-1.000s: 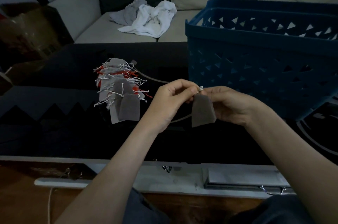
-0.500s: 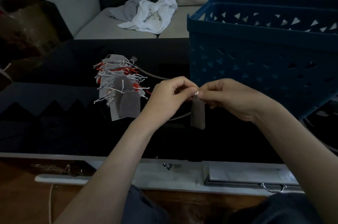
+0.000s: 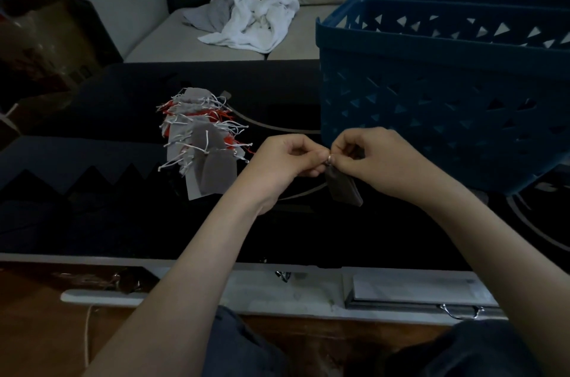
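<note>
L hand (image 3: 288,157) & R hand (image 3: 371,161) meet fingertip to fingertip above the black table (image 3: 123,222), both pinching the top end of one grey tag (image 3: 344,190). Each hand has thumb + index pressed together at the pinch, other fingers curled in, knuckles up. A small pale bit shows right at the pinch, too small to tell what it is. Both forearms come up from the bottom edge, angled inward, wrists off the table.

The tag hangs down from the pinch, below & btwn the hands, tilted a little to the right, lower edge free of the fingers. Can't tell if it touches the table.

Just behind the R hand stands a blue basket (image 3: 431,105) w/ triangle cut-outs in its wall. Left of the L hand, near but apart, lies a pile of grey tags (image 3: 212,167) w/ white & red strings. Farther back, on the sofa (image 3: 154,47), are crumpled white & grey cloths (image 3: 256,22).
</note>
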Demonstrator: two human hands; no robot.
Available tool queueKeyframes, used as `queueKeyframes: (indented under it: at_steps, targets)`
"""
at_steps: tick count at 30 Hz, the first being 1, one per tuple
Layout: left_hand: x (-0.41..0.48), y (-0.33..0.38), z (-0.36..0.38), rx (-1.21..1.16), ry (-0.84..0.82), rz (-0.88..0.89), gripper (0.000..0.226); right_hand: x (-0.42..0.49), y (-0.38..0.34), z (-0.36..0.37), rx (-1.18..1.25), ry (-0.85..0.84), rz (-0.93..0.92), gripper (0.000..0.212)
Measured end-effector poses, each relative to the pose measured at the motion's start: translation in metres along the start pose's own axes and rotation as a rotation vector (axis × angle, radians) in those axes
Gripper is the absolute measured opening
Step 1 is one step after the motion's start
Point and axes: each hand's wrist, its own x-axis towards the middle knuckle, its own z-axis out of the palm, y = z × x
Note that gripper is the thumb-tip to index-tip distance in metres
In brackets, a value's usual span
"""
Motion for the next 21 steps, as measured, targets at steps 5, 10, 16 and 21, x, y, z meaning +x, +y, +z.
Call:
queueKeyframes:
  at_steps: [5, 10, 16, 21]
  targets:
    - [0.0, -0.002, 0.0, 0.193, -0.005, 0.026, 0.013, 0.001, 0.0, 0.0, -0.02, -0.03, 0.041, 0.01]
    - [-0.001, 0.0, 0.007, 0.466, 0.059, 0.119, 0.008, 0.002, 0.002, 0.002, 0.003, -0.009, 0.091, 0.014]
    - [0.0, 0.0, 0.015, 0.726, 0.144, 0.313, 0.008, 0.005, 0.008, 0.006, 0.133, 0.06, 0.147, 0.015]
    - [0.003, -0.003, 0.021, 0.879, 0.169, 0.379, 0.015, 0.006, 0.009, 0.009, 0.156, 0.124, 0.162, 0.014]
